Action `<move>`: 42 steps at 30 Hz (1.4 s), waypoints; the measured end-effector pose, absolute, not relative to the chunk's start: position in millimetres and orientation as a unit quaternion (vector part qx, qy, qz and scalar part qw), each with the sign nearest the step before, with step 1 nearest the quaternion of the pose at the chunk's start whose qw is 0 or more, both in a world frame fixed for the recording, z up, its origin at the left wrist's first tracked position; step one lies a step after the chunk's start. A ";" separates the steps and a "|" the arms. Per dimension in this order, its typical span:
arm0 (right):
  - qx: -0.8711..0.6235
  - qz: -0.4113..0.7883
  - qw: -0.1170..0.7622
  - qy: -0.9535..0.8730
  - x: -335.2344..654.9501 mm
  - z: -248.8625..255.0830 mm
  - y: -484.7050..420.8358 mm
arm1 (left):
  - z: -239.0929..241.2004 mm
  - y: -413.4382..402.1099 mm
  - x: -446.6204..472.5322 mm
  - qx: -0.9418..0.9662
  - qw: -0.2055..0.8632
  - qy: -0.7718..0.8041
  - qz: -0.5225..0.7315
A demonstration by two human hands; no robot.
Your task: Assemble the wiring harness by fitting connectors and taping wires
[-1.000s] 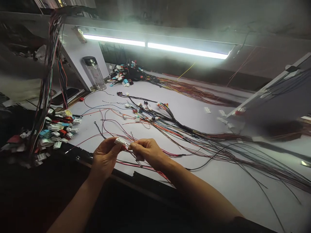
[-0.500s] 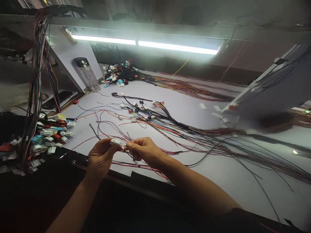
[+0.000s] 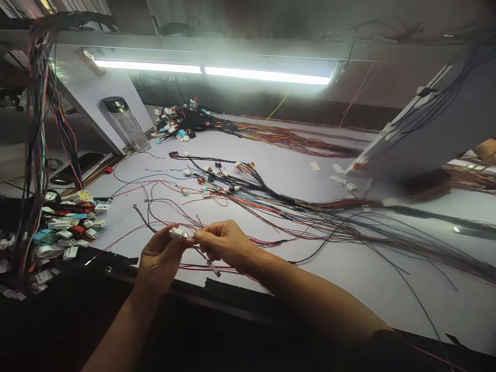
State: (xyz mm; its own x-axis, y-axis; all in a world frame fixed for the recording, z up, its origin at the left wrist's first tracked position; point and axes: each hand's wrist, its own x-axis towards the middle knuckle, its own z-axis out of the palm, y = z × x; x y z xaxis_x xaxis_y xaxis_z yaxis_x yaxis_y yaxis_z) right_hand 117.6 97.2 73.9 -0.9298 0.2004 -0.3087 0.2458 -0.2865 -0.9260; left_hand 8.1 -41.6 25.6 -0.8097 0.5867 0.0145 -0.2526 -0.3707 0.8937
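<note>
A small white connector (image 3: 177, 233) is gripped between the thumb and fingers of my left hand (image 3: 159, 257), above the near edge of the table. My right hand (image 3: 221, 238) pinches a thin wire right at the connector's right end. The wire's tip is too small to make out, so I cannot tell how deep it sits. Below my right fingers hangs a slim metal piece (image 3: 213, 268). Red wires (image 3: 232, 269) run beneath both hands.
Across the white table (image 3: 282, 170) spreads a wire harness (image 3: 271, 195) with several connectors. A pile of connectors (image 3: 70, 227) lies at the left under a hanging wire bundle (image 3: 39, 119). At the back stand a clear bottle (image 3: 129, 126) and more harnesses (image 3: 279, 137). Another person's hand (image 3: 486, 151) shows far right.
My right hand has come closer to the connector with the wire, and the gap between them has narrowed. The whole view has shifted, and another person's hand has appeared at the right edge.
</note>
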 end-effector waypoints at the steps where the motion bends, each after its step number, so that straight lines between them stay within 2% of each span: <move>1: 0.194 -0.779 0.015 0.596 117.8 74.1 97.1 | 23.9 -41.0 8.5 0.166 0.263 0.494 0.812; 6: 0.211 -0.771 0.006 0.601 117.6 69.5 95.4 | 25.6 -41.9 10.8 0.188 0.190 0.541 0.797; 12: 0.235 -0.721 0.018 0.652 123.5 73.1 97.3 | 41.7 -47.1 20.1 0.266 0.111 0.633 0.718; 16: 0.206 -0.709 0.016 0.674 129.9 77.4 97.8 | 42.4 -46.9 28.6 0.245 0.127 0.643 0.714; 25: 0.185 -0.671 -0.088 0.713 138.0 73.8 88.4 | 31.5 -45.8 22.9 0.229 0.132 0.648 0.714; 34: 0.125 -0.503 -0.204 0.830 138.0 67.3 95.3 | 29.9 -46.3 18.9 0.265 0.131 0.634 0.714; 38: 0.088 -0.455 -0.210 0.861 135.1 67.3 96.0 | 28.7 -48.8 17.8 0.263 0.142 0.642 0.706; 42: 0.073 -0.456 -0.213 0.861 132.4 65.2 94.3 | 36.3 -50.0 22.2 0.265 0.140 0.654 0.694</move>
